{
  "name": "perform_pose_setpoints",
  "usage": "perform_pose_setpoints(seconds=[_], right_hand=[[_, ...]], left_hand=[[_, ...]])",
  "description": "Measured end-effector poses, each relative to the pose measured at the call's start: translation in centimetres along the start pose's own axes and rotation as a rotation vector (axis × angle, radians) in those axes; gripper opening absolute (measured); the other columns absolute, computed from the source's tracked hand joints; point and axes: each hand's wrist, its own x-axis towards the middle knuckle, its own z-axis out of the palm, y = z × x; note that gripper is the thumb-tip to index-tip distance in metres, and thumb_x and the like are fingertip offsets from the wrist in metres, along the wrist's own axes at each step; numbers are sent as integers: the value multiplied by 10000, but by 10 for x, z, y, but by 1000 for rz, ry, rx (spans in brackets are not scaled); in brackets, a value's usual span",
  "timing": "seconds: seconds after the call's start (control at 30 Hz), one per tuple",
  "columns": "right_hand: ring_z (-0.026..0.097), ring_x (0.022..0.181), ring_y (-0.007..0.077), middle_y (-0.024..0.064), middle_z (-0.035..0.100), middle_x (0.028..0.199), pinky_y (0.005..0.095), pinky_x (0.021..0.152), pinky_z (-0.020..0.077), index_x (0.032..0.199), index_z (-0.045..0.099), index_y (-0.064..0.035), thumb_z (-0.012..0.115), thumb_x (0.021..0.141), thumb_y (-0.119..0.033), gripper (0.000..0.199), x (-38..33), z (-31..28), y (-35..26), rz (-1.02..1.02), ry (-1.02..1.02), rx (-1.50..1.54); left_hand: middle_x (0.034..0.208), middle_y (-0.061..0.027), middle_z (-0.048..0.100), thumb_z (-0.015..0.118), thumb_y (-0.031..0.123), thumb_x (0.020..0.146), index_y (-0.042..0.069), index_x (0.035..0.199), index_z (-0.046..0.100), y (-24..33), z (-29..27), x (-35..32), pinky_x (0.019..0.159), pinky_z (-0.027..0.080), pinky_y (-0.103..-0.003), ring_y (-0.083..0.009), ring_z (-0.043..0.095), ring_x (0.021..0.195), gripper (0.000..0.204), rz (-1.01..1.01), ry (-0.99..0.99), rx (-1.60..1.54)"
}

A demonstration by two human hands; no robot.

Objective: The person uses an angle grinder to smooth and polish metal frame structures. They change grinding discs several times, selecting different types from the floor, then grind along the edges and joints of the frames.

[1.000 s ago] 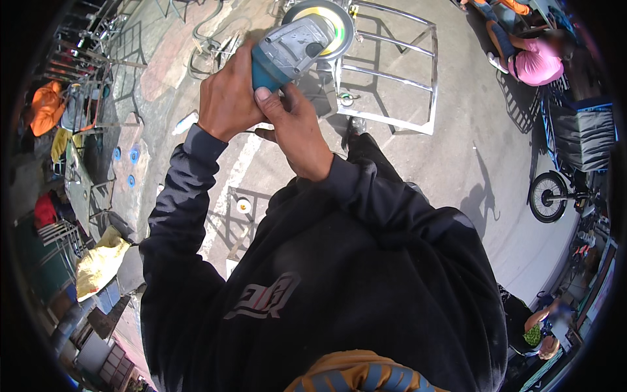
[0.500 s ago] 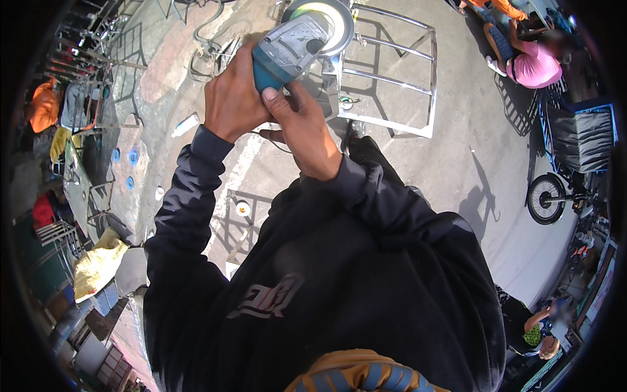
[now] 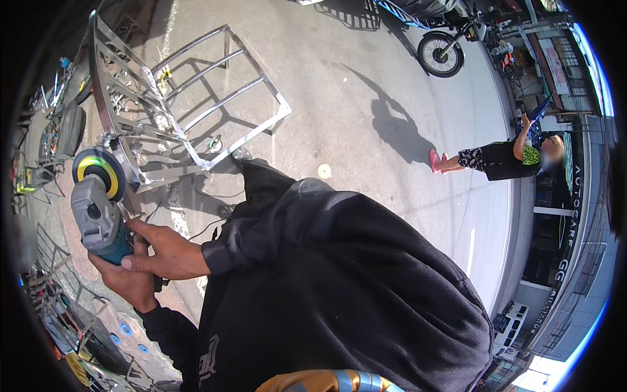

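A teal and grey angle grinder (image 3: 100, 222) is held in both hands. On its head sits a round disc (image 3: 117, 171) with a yellow-green ring, facing the metal work. My left hand (image 3: 127, 282) wraps the grinder's body from below. My right hand (image 3: 171, 251) is closed about the rear of the body, its thumb beside my left hand. Just beyond the disc stands a shiny welded metal frame (image 3: 283, 110) of square tubes and crossbars. The disc lies close to the frame's near upright part; whether they touch I cannot tell.
A dark cord (image 3: 212, 225) runs by my feet. Blue discs (image 3: 125, 328) lie on the ground at lower left, near metal scrap. A motorcycle wheel (image 3: 441, 54) is at the far right. A person (image 3: 503, 161) in black stands at the roadside, their shadow (image 3: 398, 127) on the pavement.
My view has swung to the right. The grinder, in both hands, now appears lower and further left in the picture. The metal frame shows more fully, and the roadside person is nearer the middle.
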Motion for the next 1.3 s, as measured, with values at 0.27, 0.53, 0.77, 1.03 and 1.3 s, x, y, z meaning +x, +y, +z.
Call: perform_pose_setpoints(seconds=[0.27, 0.53, 0.77, 1.03, 1.3], right_hand=[[671, 755, 270, 150, 675, 842, 383, 703, 529, 1245, 599, 34, 803, 827, -376, 621, -4, -33, -25, -53, 52, -110], [718, 912, 271, 213, 712, 1060, 369, 806, 553, 1251, 634, 28, 772, 885, -345, 541, -8, -91, -37, 44, -271, 123], [700, 1003, 254, 224, 701, 1051, 371, 883, 535, 1230, 605, 66, 713, 942, -354, 521, 1, -161, -35, -11, -877, -188], [637, 1036, 107, 28, 678, 1082, 299, 909, 522, 1197, 591, -32, 775, 917, -124, 348, -25, -198, -20, 547, -905, 297], [659, 988, 127, 51, 698, 1063, 309, 863, 536, 1150, 659, 1, 738, 943, -154, 270, -4, -203, -12, 604, -754, 315]], left_hand=[[1139, -164, 657, 886, 197, 788, -38, 1341, 473, 35, 25, -15, 806, 563, -345, -209, 669, 962, 729, -153, 113, -125], [1270, -159, 518, 862, 103, 704, -15, 1464, 292, 83, 38, -63, 998, 462, -395, -249, 555, 1156, 957, -297, 150, -237], [1223, -186, 580, 888, 194, 678, -20, 1513, 256, 169, 106, -108, 954, 503, -410, -294, 626, 1099, 1069, -645, 434, 220], [1193, -215, 646, 815, 286, 742, 54, 1462, 406, 240, 175, -116, 815, 574, -493, -443, 691, 997, 860, -1110, 397, 333], [1123, -211, 643, 753, 314, 811, 34, 1447, 398, 224, 201, -94, 718, 567, -507, -446, 687, 884, 780, -990, 340, 488]])
